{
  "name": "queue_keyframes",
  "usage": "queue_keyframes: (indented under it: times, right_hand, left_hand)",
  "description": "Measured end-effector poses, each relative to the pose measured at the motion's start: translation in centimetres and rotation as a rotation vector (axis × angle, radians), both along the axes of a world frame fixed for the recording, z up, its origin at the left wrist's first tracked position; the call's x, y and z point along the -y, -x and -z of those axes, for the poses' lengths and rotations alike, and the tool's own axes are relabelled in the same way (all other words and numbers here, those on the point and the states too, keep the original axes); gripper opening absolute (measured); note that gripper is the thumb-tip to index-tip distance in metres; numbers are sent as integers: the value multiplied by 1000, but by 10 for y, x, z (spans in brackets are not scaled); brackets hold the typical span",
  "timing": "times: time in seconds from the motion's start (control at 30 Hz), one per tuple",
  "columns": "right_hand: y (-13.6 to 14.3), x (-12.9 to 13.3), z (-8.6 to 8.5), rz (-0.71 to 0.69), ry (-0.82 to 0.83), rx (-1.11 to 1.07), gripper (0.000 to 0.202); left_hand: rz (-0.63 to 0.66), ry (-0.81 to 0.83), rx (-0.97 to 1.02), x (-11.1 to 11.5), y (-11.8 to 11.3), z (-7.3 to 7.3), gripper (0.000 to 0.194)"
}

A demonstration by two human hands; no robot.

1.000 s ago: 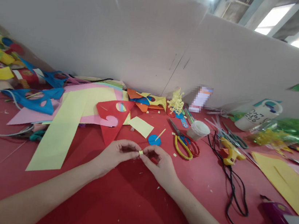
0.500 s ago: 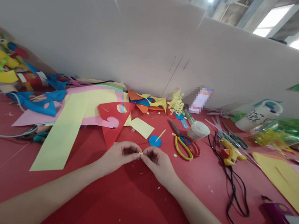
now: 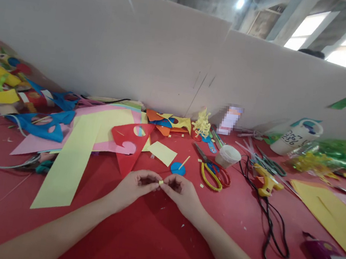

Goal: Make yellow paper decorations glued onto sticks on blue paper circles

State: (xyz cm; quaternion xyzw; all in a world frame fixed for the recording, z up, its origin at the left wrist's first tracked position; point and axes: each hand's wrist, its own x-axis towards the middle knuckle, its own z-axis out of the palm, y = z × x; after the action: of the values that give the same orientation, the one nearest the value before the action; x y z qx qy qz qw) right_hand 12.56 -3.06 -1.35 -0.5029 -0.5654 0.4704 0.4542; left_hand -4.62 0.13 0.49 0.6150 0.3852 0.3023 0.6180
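Observation:
A tiny piece of yellow paper [image 3: 161, 182] is pinched between the fingertips of both hands, low over the red table. My left hand [image 3: 137, 184] is closed on it from one side and my right hand [image 3: 181, 191] from the other, with the fingertips nearly touching. Just beyond the hands lies a blue paper disc [image 3: 176, 169] with a thin yellow strip [image 3: 184, 162] across it. To the left of the disc are a red paper cutout [image 3: 129, 143] with a round hole and a pale yellow paper rectangle [image 3: 162, 153].
Scissors [image 3: 210, 172] with yellow and red handles lie right of the hands, beside a white cup [image 3: 228, 156]. A yellow glue gun [image 3: 266, 180] trails a black cord. Long yellow paper [image 3: 69, 167] lies left, yellow sheets [image 3: 330, 214] right. A white board [image 3: 107, 44] stands behind.
The view has tilted up slightly, so everything sits a little lower. Both hands keep their pinch, and slightly more of the yellow paper piece shows between the fingertips.

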Motion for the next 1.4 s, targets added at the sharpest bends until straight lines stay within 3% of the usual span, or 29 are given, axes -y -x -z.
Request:
queue_keyframes:
  times: [0.4, 0.83, 0.97, 1.13, 1.27, 1.4]
  right_hand:
    - [-1, 0, -7, -36, 4, -45, 28]
    - [2, -2, -1, -69, 32, -31, 21]
    - [-2, 0, -8, -127, 49, 12, 15]
    - [-33, 1, -27, -237, 17, 364, 7]
    - [-62, -4, -33, -143, -27, 512, 7]
    - [-71, -8, -30, -68, -30, 529, 7]
  left_hand:
    - [-15, 34, 64, -1, 0, 0, 18]
    - [18, 7, 30, -1, 1, -2, 17]
    - [47, -95, -61, 2, 0, -3, 12]
    - [70, -351, -261, 10, 0, -5, 8]
    - [93, -546, -337, 16, 1, -4, 13]
    - [139, -700, -354, 20, 3, 1, 16]
